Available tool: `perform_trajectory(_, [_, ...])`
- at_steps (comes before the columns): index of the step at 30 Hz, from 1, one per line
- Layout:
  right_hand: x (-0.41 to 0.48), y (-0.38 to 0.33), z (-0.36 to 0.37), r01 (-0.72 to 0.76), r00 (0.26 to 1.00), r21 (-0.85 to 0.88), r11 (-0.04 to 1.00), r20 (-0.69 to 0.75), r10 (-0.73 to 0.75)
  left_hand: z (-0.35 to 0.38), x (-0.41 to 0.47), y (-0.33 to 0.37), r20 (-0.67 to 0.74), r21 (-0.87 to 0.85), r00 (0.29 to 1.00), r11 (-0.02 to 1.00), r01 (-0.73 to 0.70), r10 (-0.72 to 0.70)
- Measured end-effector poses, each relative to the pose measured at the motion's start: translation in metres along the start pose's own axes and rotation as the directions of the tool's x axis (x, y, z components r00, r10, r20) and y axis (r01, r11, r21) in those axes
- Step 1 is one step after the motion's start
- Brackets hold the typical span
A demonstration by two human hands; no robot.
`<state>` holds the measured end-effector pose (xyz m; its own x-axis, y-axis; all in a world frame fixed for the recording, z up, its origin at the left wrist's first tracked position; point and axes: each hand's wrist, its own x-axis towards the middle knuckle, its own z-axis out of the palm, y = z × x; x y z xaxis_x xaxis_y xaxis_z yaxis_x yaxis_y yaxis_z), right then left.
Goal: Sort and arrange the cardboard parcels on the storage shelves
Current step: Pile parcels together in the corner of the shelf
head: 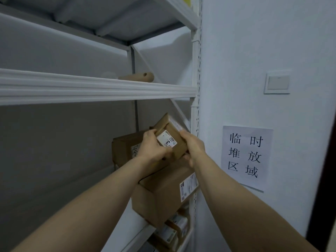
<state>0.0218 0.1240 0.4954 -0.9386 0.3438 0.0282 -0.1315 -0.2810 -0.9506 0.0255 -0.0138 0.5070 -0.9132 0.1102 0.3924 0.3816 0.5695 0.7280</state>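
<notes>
The white metal shelving unit is filling the left and centre of the view. Its ribbed front beam is running across the frame, and its slotted upright is standing against the smooth pale wall.

In the bay below the beam, a large parcel of plain brown cardboard is sitting at the right end. One corner is projecting past the shelf edge, and a white label is showing on its right face. A rear parcel, also brown cardboard, is standing behind it and to the left. Open room is lying to the left of both parcels. Further lower parcels are sitting on the shelf beneath; their number is hard to tell.

A paper notice with printed characters is hanging on the wall, with a rectangular wall switch above it.

The small parcel, a taped brown box with a white label, is being held tilted above the large parcel, close to the upright. The left hand is gripping its left edge with curled fingers, and the right hand is gripping its right side.

A rounded cardboard tube is lying on the shelf above the beam.
</notes>
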Motion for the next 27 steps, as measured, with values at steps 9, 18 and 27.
perform_trajectory(9, [0.056,-0.011,0.025,0.178,0.977,0.040,0.983,0.111,-0.182,0.006,0.048,-0.007,-0.145,0.033,0.989,0.999,-0.022,0.027])
perform_trajectory(18, [0.083,0.001,0.092,0.196,0.956,-0.058,0.979,0.231,-0.178,-0.031,0.083,-0.054,-0.258,0.103,0.966,0.993,0.048,-0.020])
perform_trajectory(27, [0.104,-0.007,0.136,0.123,0.958,-0.015,0.992,0.262,-0.115,-0.055,0.118,-0.078,-0.326,-0.158,0.939,0.986,0.058,-0.108])
